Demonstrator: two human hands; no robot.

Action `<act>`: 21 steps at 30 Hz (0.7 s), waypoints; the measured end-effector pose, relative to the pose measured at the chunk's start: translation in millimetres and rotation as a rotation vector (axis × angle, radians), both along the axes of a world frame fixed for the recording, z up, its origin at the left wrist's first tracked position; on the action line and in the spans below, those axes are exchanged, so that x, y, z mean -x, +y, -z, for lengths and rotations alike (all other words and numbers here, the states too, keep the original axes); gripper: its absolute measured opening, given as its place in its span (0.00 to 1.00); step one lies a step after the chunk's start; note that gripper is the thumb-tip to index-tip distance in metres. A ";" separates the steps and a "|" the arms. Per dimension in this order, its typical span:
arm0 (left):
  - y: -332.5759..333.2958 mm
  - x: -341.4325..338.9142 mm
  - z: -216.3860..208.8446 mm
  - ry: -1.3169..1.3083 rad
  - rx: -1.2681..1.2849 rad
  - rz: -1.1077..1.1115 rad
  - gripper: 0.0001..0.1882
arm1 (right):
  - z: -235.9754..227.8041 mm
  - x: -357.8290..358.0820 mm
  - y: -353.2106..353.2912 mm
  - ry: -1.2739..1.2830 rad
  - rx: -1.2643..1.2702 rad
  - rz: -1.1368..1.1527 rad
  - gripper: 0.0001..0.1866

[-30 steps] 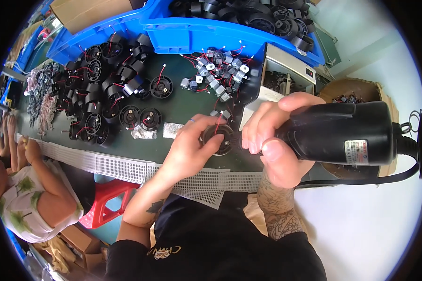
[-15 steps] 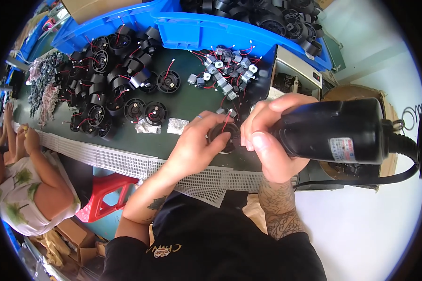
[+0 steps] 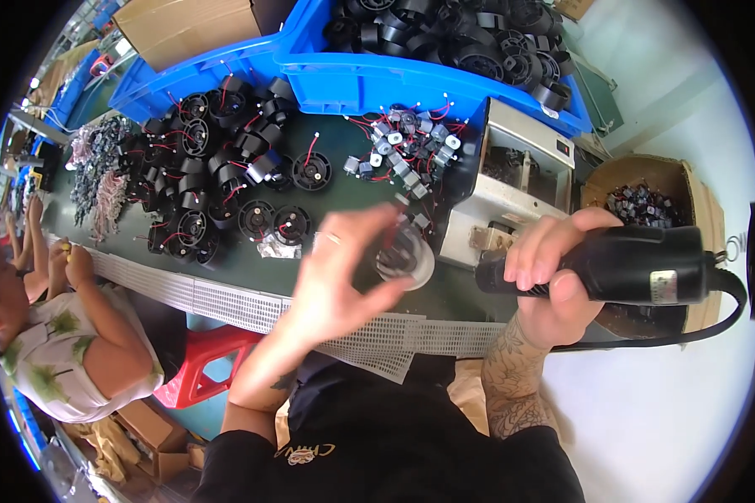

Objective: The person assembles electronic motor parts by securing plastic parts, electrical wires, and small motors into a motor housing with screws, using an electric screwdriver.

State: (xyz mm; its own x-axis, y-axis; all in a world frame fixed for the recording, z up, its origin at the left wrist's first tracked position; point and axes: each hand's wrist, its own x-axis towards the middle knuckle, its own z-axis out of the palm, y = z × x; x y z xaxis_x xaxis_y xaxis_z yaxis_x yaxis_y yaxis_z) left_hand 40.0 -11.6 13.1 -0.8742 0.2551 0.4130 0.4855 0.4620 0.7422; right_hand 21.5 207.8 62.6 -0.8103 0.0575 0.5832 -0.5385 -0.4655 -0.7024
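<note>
Gripping a black corded electric screwdriver, the right hand has its fingers and thumb clamped around the front part of the body; the tool lies nearly level, its nose pointing left and its cable leaving the right end. To its left, the left hand is blurred, thumb and forefinger apart on either side of a round black housing; I cannot tell whether they touch it. That housing, blurred too, is over the near part of the dark green table, between the 2 hands, with a pale ring at its right edge.

Just beyond it, small motors with red leads lie heaped. Right of them stands an open-topped metal box, and farther right a round cardboard container of small parts. Left of the left hand, 3 housings lie near a larger pile of black housings, 2 of them side by side by a small clear bag. Bundles of wire lie farther left.

A blue bin full of black parts stands at the far side, with a cardboard box to its left. Perforated pale matting runs along the near edge. At the far left sits a co-worker, beside a red stool.
</note>
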 end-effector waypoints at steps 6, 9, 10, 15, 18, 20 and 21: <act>-115.1 99.4 -29.2 0.212 0.030 -0.791 0.31 | 14.9 -5.4 8.1 -0.080 0.010 0.039 0.27; -162.3 142.6 -40.3 0.301 0.354 -0.938 0.32 | 11.9 -8.0 4.4 -0.116 0.040 0.014 0.27; -165.1 152.2 -43.2 0.370 0.437 -0.954 0.30 | 14.1 -8.0 5.5 -0.105 0.039 -0.014 0.28; -92.7 196.4 -67.9 0.300 0.379 -0.457 0.19 | 26.3 -7.8 5.4 -0.185 -0.017 -0.019 0.27; -56.3 245.6 -69.6 0.307 0.646 -0.317 0.20 | 28.9 -10.5 4.2 -0.183 -0.035 -0.025 0.26; -47.5 283.2 -58.7 0.236 0.760 -0.277 0.23 | 33.6 -8.8 4.1 -0.240 -0.082 -0.011 0.25; -43.8 292.8 -55.6 0.169 0.922 -0.285 0.25 | 33.4 -7.9 3.3 -0.265 -0.083 -0.008 0.24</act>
State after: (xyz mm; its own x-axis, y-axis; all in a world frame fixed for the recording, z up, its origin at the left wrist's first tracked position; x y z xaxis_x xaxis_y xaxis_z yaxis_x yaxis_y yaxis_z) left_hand -252.8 -55.3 68.7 -0.9010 0.3289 0.2827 0.3322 0.9424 -0.0377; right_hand 29.4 211.1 29.2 -0.9354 0.0110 0.3535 -0.3276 -0.4040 -0.8541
